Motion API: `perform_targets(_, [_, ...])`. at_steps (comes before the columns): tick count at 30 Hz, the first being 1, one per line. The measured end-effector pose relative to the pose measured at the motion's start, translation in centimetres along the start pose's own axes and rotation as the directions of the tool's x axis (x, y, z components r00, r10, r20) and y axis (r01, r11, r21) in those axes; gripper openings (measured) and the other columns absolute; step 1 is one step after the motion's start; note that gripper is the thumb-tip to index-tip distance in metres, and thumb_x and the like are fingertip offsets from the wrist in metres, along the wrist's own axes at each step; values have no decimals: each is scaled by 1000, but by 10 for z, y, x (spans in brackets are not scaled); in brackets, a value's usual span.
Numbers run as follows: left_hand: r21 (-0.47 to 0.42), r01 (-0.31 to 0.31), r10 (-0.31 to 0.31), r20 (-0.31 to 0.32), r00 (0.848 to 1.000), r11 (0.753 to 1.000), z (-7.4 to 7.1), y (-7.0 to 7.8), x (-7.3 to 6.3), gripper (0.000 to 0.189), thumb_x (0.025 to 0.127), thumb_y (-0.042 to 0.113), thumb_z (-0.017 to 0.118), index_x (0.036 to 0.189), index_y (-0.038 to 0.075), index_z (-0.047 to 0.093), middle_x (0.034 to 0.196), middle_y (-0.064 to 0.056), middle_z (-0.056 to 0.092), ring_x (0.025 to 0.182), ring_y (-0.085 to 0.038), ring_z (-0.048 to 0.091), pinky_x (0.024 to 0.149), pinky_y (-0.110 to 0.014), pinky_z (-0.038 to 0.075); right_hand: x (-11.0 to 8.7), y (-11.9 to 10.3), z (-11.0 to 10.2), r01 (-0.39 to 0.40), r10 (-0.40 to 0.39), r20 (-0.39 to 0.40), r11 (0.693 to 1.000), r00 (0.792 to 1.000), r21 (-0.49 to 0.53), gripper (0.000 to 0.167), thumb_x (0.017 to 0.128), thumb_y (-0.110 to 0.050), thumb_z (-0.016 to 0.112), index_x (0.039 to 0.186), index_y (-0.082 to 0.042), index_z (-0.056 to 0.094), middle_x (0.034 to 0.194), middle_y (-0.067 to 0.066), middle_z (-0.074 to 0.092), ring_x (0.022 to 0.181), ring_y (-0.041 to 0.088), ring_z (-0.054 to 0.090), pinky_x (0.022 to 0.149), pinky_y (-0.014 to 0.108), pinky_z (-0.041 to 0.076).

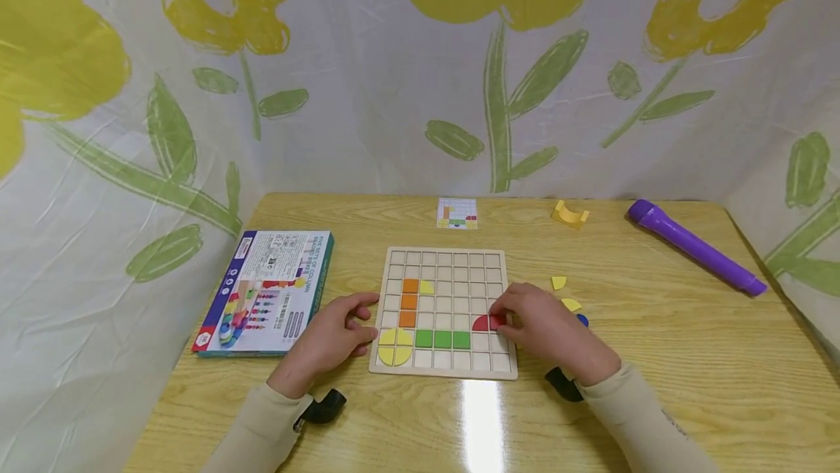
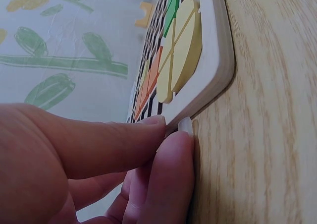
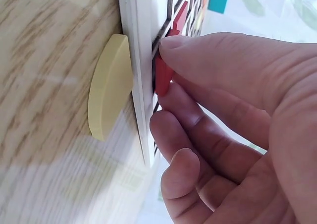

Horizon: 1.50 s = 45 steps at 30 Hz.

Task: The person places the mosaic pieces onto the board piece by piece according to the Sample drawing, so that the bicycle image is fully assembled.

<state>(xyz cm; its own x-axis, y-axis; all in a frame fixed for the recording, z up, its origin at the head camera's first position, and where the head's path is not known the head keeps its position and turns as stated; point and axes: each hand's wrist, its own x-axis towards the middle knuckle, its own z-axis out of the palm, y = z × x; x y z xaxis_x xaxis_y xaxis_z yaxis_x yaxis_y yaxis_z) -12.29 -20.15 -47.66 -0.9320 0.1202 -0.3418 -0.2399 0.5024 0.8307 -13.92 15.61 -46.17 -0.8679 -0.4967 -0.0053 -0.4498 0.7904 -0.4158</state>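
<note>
The wooden grid board [image 1: 442, 373] lies flat on the table. My right hand [image 1: 541, 323] pinches a red quarter-circle piece [image 3: 163, 75] between thumb and fingers at the board's right side, and another red quarter-circle [image 1: 481, 323] lies just left of it. Along the left edge, my left hand [image 1: 335, 334] rests its thumb and fingertips against the rim, fingers loosely bent. Four yellow quarter-circles [image 1: 396, 346] form a disc in the near left corner. Green squares [image 1: 442, 339] run in a row beside it; orange squares [image 1: 409, 302] stand in a column, with a yellow piece [image 1: 426, 287] at its top.
Right of the board lie loose yellow quarter-circles [image 1: 571, 305] and a blue piece [image 1: 582, 320]. A pattern card [image 1: 457, 213], a yellow arched block [image 1: 570, 214] and a purple microphone-shaped tube [image 1: 697, 247] lie farther back. A printed box [image 1: 262, 291] is at left.
</note>
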Motion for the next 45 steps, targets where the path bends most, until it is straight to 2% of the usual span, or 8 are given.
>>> perform_targets(17, [24, -15, 15, 3, 1000, 1000, 0, 1, -2, 57, 100, 4, 75, 154, 13, 60, 123, -13, 62, 89, -20, 61, 69, -29, 64, 0, -1, 0, 13, -13, 1, 1000, 1000, -11, 14, 91, -11, 86, 104, -13, 81, 98, -5, 70, 89, 12, 59, 82, 31, 57])
perform_targets(22, [14, -10, 10, 2, 1000, 1000, 0, 1, -1, 57, 100, 5, 75, 154, 15, 60, 124, -12, 61, 93, -21, 61, 70, -29, 64, 0, -1, 0, 2, -2, 7, 1000, 1000, -5, 16, 91, -12, 87, 106, -12, 82, 99, -5, 70, 89, 11, 59, 81, 30, 57])
perform_targets(31, [11, -17, 17, 3, 1000, 1000, -1, 1, -1, 57, 100, 4, 75, 154, 14, 60, 123, -13, 61, 91, -21, 60, 69, -29, 64, 0, 0, 1, -2, 2, 9, 1000, 1000, -3, 17, 91, -12, 87, 107, -13, 82, 99, -5, 70, 89, 11, 60, 81, 29, 57])
perform_targets(36, [18, -15, 15, 5, 1000, 1000, -1, 1, 0, 58, 100, 5, 75, 154, 14, 60, 123, -12, 62, 92, -21, 60, 69, -29, 64, -1, 3, -6, -9, 9, 8, 1000, 1000, -6, 18, 92, -13, 85, 109, -11, 82, 105, -2, 73, 97, 15, 65, 89, 37, 61])
perform_targets(40, [23, -11, 11, 1, 1000, 1000, -1, 1, 0, 58, 99, 5, 75, 154, 15, 60, 124, -12, 61, 94, -21, 61, 70, -29, 64, -8, 11, -18, -43, 44, -8, 999, 999, 15, 22, 94, -12, 82, 115, -8, 81, 111, 2, 75, 106, 21, 70, 96, 45, 62])
perform_targets(45, [0, 3, -3, 3, 1000, 1000, -1, 1, -1, 58, 100, 3, 75, 155, 15, 59, 126, -12, 59, 95, -22, 60, 72, -30, 65, -22, 27, -31, -83, 84, -31, 996, 996, 31, 24, 95, -12, 81, 118, -7, 80, 110, 4, 74, 107, 24, 71, 97, 49, 62])
